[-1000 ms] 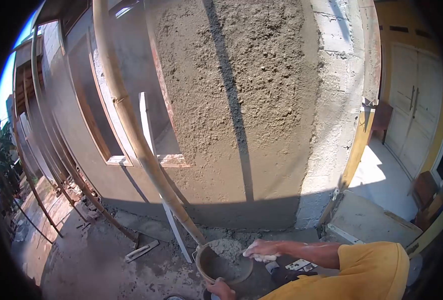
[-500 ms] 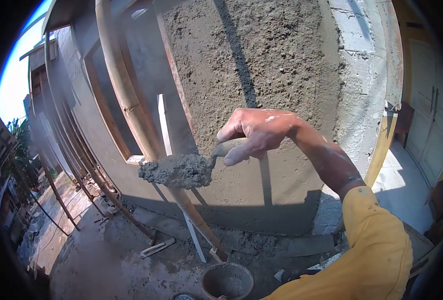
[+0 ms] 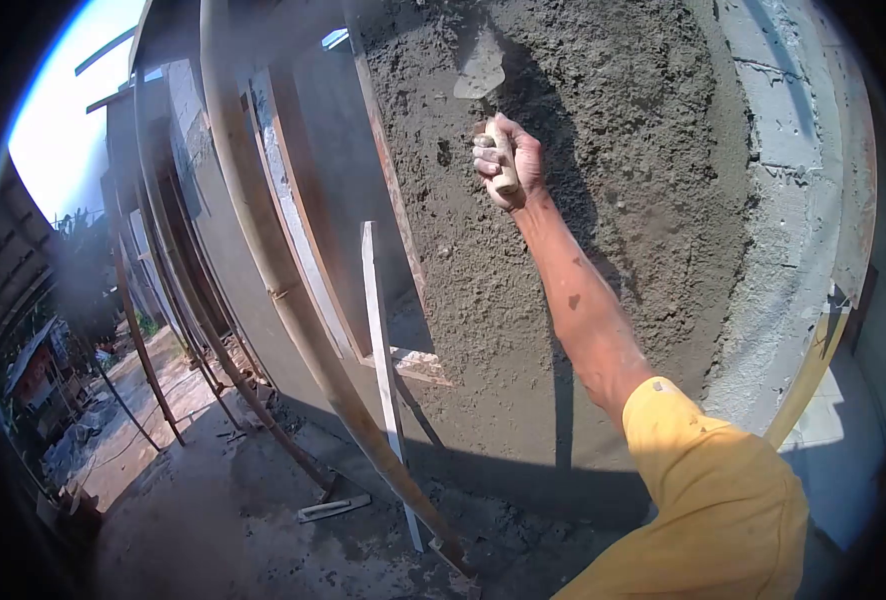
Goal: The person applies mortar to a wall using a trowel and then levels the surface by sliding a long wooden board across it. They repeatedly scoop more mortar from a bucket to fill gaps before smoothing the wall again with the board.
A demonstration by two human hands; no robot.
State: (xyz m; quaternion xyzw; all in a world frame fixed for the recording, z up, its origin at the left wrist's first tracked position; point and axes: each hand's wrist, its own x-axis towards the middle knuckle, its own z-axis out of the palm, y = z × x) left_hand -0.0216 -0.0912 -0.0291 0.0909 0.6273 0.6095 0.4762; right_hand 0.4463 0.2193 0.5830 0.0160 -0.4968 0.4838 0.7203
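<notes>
At upper centre, the right hand (image 3: pixel 523 168) grips a trowel (image 3: pixel 482 74) by its handle, blade upward before the rough plastered wall (image 3: pixel 638 150); the left hand's state cannot be told.

I've got a trowel (image 3: pixel 481 76) w/ a dull, mortar-smeared metal blade and a pale matt handle (image 3: pixel 504 168), prob. wood. Mortar coat (image 3: pixel 653 150) up top: v. rough, lumpy; lower wall (image 3: pixel 498 425) smoother, matt. Strip of blocks (image 3: pixel 783 115) at R looks pale, chalky, grainy. Bamboo pole (image 3: pixel 313 350): smooth, ringed at a node. Batten (image 3: pixel 383 335) = whitish wood; window frame (image 3: pixel 395 190) = worn reddish wood. Sleeve (image 3: pixel 708 475): matt yellow cloth. Ground (image 3: pixel 213 530) looks dull, gritty.
</notes>
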